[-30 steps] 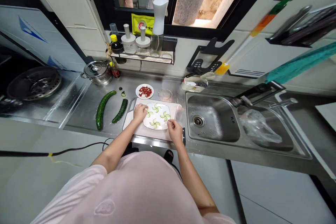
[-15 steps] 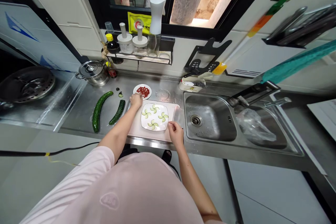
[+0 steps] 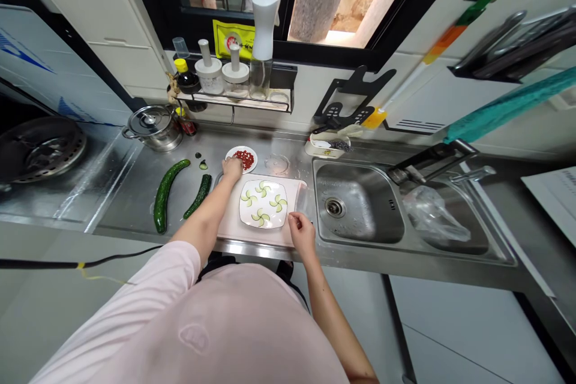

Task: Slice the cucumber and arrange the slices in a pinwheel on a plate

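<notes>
My left hand (image 3: 232, 168) reaches to a small white plate (image 3: 230, 153) holding red pieces (image 3: 245, 158). Its fingers are bunched at the plate's near left edge; their tips and anything between them are too small to make out. On a pale pink cutting board (image 3: 229, 225) lies a squarish white plate (image 3: 270, 189) with several pinwheels of thin green slices (image 3: 260, 217). Just right of that plate, my right hand (image 3: 302, 231) hovers with thumb and fingers drawn together. Whatever it may hold is hidden.
Left of the board lie a long cucumber (image 3: 167, 195), a shorter cucumber piece (image 3: 198, 196) and small green scraps (image 3: 203, 165). A lidded pot (image 3: 155, 129) stands behind them. To the right is a steel sink (image 3: 360, 204); a rack (image 3: 238, 100) with bottles and jars hangs at the back.
The view has shifted slightly. My left hand stays at the small plate with its fingers a little farther over it; my right hand remains beside the squarish plate.
</notes>
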Demonstrator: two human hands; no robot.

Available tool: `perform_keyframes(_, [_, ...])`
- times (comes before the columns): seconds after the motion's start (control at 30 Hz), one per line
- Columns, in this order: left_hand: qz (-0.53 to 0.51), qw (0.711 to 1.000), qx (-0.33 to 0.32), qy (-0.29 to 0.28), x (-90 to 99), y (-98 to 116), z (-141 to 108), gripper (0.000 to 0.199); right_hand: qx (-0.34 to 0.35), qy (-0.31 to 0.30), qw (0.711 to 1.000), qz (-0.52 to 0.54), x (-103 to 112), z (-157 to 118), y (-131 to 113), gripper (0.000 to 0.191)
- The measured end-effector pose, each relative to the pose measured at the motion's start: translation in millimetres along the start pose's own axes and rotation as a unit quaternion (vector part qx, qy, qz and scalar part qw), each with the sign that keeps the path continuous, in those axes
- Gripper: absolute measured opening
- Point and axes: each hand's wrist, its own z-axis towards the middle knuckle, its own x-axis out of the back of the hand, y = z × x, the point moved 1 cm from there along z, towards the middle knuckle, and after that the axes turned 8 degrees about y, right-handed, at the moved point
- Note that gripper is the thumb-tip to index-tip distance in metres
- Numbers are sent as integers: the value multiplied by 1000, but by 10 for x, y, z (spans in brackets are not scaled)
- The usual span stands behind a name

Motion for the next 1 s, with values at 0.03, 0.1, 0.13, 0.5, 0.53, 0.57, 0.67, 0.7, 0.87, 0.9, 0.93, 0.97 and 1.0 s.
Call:
perform_keyframes(0.03, [2,1000,-7,0,-10,3,8,26,0,0,1000,0,-2,6,4,32])
perform_keyframes(0.1, [7,1000,-18,3,-32,6,16,28,-1,-1,1000,2,-9,16,9,31])
perform_keyframes(0.13, [11,1000,-22,6,-42,6,16,29,-1,-1,1000,2,-12,20,11,31])
perform_keyframes(0.5, [-50,997,21,49,65,-2,-130,25,1,-8,1000,-1,-40,97,2,32])
perform_keyframes(0.53, [-70,996,28,55,82,-2,-162,24,2,-10,1000,0,-47,120,-14,32])
perform_keyframes(0.57, [-92,993,35,60,94,0,-195,22,5,-11,1000,1,-55,148,-35,31])
perform_keyframes(0.67, [-174,982,36,68,106,21,-301,19,28,-11,1000,5,-90,265,-130,29])
perform_keyframes(0.7, [-204,976,27,66,106,35,-338,19,37,-11,999,5,-104,314,-171,29])
perform_keyframes(0.87, [-298,952,-50,56,203,159,-555,19,97,-40,994,-19,-189,598,-423,26])
perform_keyframes(0.9, [-299,950,-72,57,250,191,-605,18,110,-45,993,-27,-207,655,-480,25])
perform_keyframes(0.93, [-290,951,-93,59,304,224,-656,18,124,-53,990,-33,-225,709,-536,24])
perform_keyframes(0.97, [-273,953,-111,64,362,257,-706,18,138,-61,988,-40,-243,760,-592,23])
perform_keyframes(1.0, [-253,956,-133,68,421,290,-753,18,152,-68,985,-48,-262,806,-643,22])
